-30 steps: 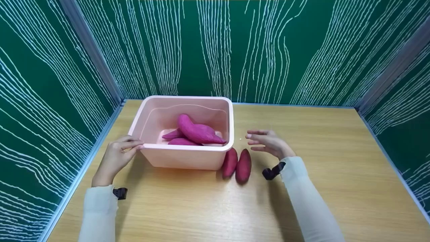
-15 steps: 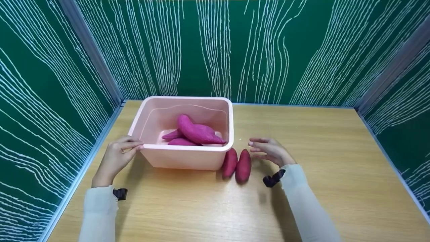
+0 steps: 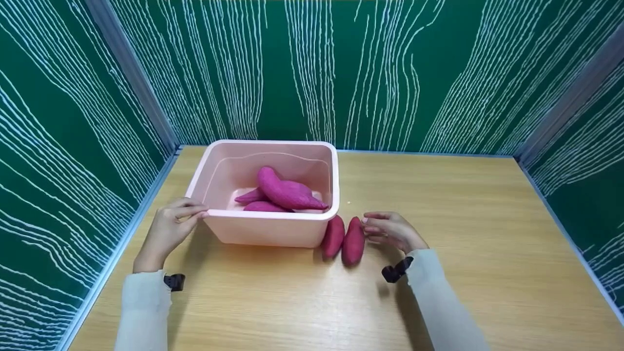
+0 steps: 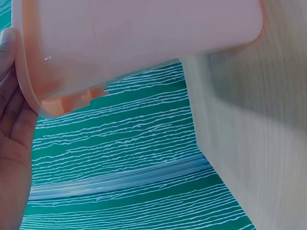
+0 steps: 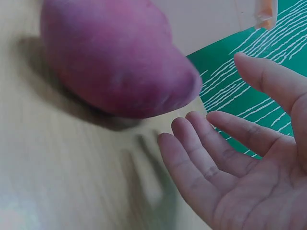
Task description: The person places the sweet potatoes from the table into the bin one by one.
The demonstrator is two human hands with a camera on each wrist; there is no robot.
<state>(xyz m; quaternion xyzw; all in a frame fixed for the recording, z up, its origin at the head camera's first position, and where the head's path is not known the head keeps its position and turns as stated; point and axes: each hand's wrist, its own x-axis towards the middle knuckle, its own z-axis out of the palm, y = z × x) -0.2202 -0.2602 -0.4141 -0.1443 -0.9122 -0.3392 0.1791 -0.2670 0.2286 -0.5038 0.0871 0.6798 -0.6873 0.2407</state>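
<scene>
My left hand (image 3: 168,229) pinches the rim of a pink plastic bin (image 3: 265,229) at its front left corner; the left wrist view shows the thumb and fingers on either side of the rim. Several purple sweet potatoes (image 3: 290,194) lie piled inside the bin. Two more stand outside against its right side: one sweet potato (image 3: 333,237) close to the wall, another sweet potato (image 3: 353,242) just right of it. Beside the outer one is my right hand (image 3: 392,230), fingers extended and holding nothing. In the right wrist view, a gap separates its fingertips from that sweet potato (image 5: 115,62).
A wooden tabletop (image 3: 477,229) lies under everything. Green panels (image 3: 380,73) with white wavy lines enclose it at the back and sides, joined by grey metal posts (image 3: 134,73).
My right hand has come down toward the near side, closer to the outer sweet potato. The left hand, the bin and the sweet potatoes have stayed in place.
</scene>
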